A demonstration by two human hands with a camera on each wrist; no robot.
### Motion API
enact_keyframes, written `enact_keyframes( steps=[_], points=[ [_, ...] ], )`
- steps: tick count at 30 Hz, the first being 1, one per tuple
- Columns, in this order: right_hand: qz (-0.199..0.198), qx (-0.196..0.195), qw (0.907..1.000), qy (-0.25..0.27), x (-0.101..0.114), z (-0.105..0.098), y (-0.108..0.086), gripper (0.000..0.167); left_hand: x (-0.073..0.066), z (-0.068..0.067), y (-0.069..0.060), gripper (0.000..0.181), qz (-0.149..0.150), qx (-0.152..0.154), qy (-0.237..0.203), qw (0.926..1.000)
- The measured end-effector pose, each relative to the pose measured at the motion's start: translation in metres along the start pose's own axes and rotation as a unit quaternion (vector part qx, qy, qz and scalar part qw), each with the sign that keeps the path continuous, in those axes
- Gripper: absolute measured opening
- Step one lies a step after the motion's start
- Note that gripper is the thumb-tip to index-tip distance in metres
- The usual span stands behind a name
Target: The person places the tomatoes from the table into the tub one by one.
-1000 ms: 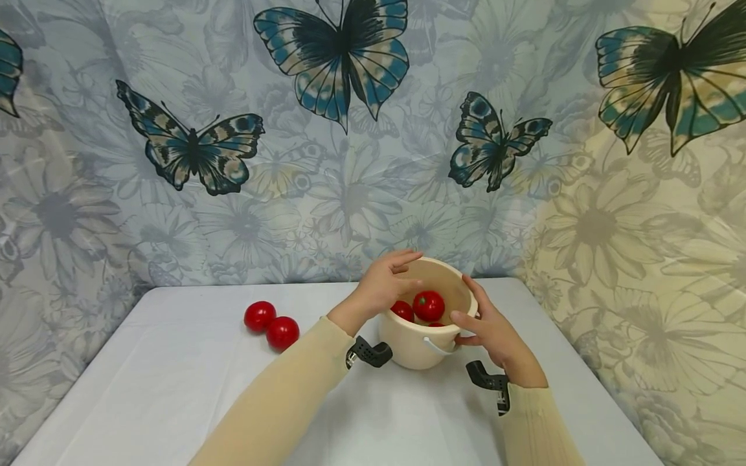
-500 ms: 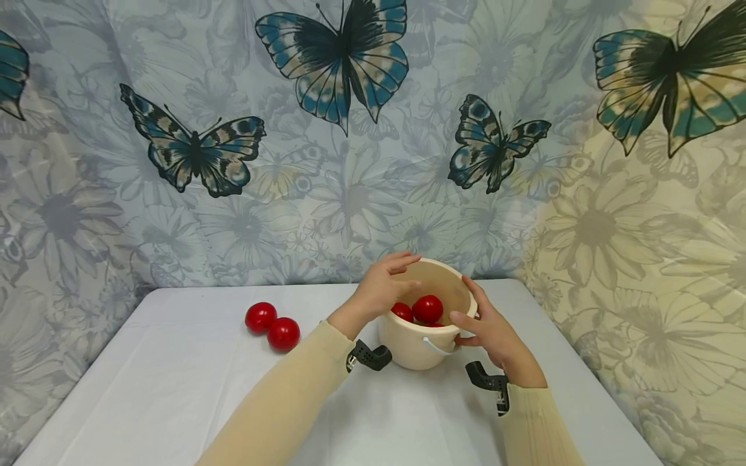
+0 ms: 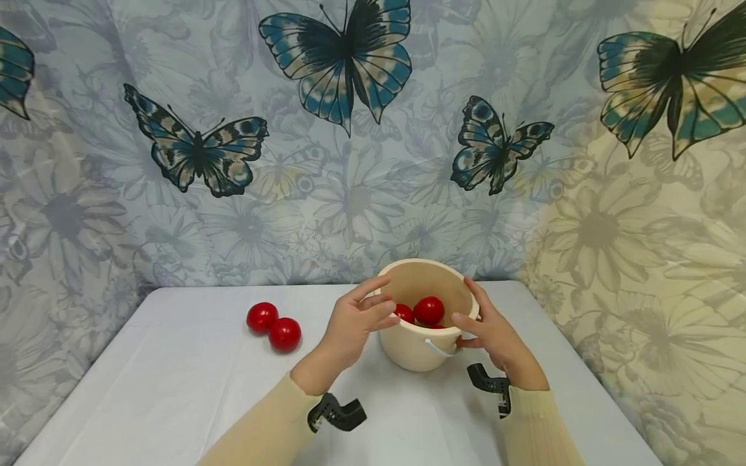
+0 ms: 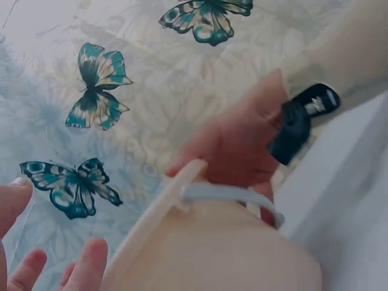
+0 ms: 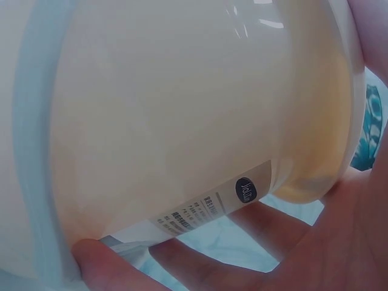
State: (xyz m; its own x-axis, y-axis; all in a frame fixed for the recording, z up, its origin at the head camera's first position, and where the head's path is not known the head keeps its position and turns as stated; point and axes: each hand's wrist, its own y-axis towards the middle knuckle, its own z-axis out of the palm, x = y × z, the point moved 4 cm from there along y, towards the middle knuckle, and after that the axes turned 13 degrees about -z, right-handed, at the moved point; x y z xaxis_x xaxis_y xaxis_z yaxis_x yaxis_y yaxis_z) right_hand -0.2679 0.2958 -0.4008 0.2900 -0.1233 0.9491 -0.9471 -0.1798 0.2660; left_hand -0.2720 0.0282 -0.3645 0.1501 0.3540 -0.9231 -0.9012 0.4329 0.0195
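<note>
A cream bucket (image 3: pixel 410 353) with a pale handle (image 4: pixel 227 193) stands on the table. Inside lie red tomatoes: one whole tomato (image 3: pixel 429 310) in the middle, another (image 3: pixel 404 314) partly behind left fingertips, and a sliver of a third (image 3: pixel 436 327) above the near rim. My right hand (image 3: pixel 495 333) grips the bucket's right side, thumb on the near rim. In the right wrist view, fingers (image 5: pixel 206 267) lie along the wall by a printed label (image 5: pixel 218 203). My left hand (image 3: pixel 350 323) is beside the left rim with loosely extended fingers, holding nothing; whether it touches the bucket I cannot tell.
Two red tomatoes (image 3: pixel 285 334) lie touching on the white table (image 3: pixel 146 388), left of my left hand. A butterfly-print cloth (image 3: pixel 350 213) hangs behind the table's far edge and along both sides. Black wrist mounts (image 3: pixel 337 412) sit on both forearms.
My left hand has drawn back left and toward me, from over the bucket's opening to beside its left rim. The right hand, bucket and tomatoes look the same.
</note>
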Motion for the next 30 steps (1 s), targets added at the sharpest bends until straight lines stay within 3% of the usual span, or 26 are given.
enact_keyframes(
  steps=[7,13,20,25,30],
  points=[
    [-0.002,0.001,1.0000,-0.010,0.000,-0.001,0.001,0.089,0.002,-0.050,-0.037,0.052,-0.023,-0.034,0.035,0.9985],
    [-0.002,0.000,1.0000,-0.010,-0.001,-0.001,0.001,0.089,-0.006,-0.097,-0.061,0.053,-0.018,-0.060,0.070,0.9955],
    [0.000,0.001,1.0000,-0.001,-0.003,0.001,0.001,0.089,-0.017,-0.162,-0.091,0.057,-0.007,-0.128,0.091,0.9876],
    [-0.002,-0.001,1.0000,-0.006,-0.003,0.000,0.000,0.089,-0.028,-0.201,-0.106,0.060,-0.007,-0.187,0.101,0.9770],
    [-0.003,-0.001,1.0000,-0.006,-0.001,0.000,0.000,0.089,-0.037,-0.230,-0.112,0.068,-0.011,-0.213,0.083,0.9734]
  ],
)
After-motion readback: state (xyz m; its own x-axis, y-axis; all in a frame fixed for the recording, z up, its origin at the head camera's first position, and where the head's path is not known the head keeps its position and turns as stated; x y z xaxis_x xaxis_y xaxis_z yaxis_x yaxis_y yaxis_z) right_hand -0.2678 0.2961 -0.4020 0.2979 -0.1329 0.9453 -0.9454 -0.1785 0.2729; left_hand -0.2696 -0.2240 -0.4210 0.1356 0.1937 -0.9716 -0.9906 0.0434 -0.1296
